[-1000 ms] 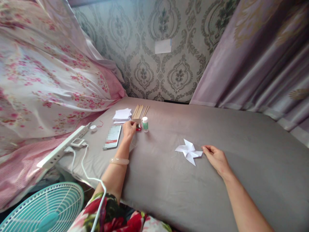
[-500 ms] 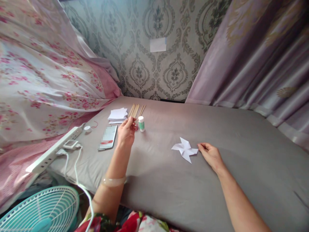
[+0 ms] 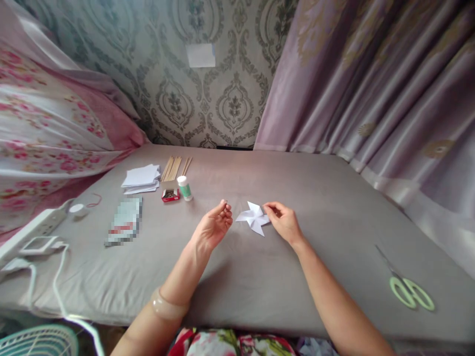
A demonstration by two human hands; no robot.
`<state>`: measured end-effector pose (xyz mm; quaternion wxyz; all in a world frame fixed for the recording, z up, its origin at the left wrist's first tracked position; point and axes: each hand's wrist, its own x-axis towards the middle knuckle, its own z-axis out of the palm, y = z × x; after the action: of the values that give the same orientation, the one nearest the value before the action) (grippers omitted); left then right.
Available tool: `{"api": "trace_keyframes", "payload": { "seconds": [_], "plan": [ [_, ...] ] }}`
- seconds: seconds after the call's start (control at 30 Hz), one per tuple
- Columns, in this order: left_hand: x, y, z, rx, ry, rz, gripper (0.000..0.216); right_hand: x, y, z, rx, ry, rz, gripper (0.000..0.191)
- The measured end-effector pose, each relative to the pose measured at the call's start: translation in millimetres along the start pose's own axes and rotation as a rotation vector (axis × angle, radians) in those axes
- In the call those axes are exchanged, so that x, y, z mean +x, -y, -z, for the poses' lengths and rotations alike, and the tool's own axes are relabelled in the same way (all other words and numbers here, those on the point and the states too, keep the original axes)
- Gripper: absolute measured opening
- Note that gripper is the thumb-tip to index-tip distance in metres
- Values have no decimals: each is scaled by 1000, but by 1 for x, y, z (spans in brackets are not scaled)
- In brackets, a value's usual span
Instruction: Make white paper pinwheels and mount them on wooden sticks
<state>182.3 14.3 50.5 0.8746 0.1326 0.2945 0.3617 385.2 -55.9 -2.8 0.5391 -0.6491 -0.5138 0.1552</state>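
A white folded paper pinwheel [image 3: 253,218] lies on the grey sheet [image 3: 260,277] in front of me. My right hand [image 3: 285,221] pinches its right edge with thumb and fingers. My left hand [image 3: 214,227] hovers palm-up just left of the pinwheel, fingertips pressed together in a pinch; whatever is between them is too small to make out. Further left stand a small open red box [image 3: 170,194], a white bottle with a green label [image 3: 185,188] and a bundle of thin wooden sticks [image 3: 173,167].
A stack of white paper squares [image 3: 141,178], a phone [image 3: 124,221], a small white round object [image 3: 78,209] and a power strip [image 3: 31,229] with cables lie at the left. Green-handled scissors [image 3: 409,290] rest at the right. Floral bedding [image 3: 44,128] and a curtain [image 3: 371,99] bound the surface.
My left hand left the red box and came right, pinched, up to the pinwheel. My right hand closed on the pinwheel's edge. The view swung right, bringing the scissors into sight.
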Motion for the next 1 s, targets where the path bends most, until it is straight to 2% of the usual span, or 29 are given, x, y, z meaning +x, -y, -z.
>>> {"api": "trace_keyframes", "payload": {
  "seconds": [0.13,0.23,0.37,0.7,1.0],
  "plan": [
    [4,22,-4,218,-64,-40,13,-8,20,-8,14,94,115,22],
    [6,37,-8,409,-113,-110,20,-11,25,-11,48,122,155,18],
    [13,50,-13,570,-84,-198,27,-12,25,-11,82,142,178,17],
    [26,45,-16,624,-61,-46,23,-11,23,-7,20,122,254,13],
    [39,44,-18,786,-50,-60,23,-10,20,-6,-37,122,217,11]
  ]
}}
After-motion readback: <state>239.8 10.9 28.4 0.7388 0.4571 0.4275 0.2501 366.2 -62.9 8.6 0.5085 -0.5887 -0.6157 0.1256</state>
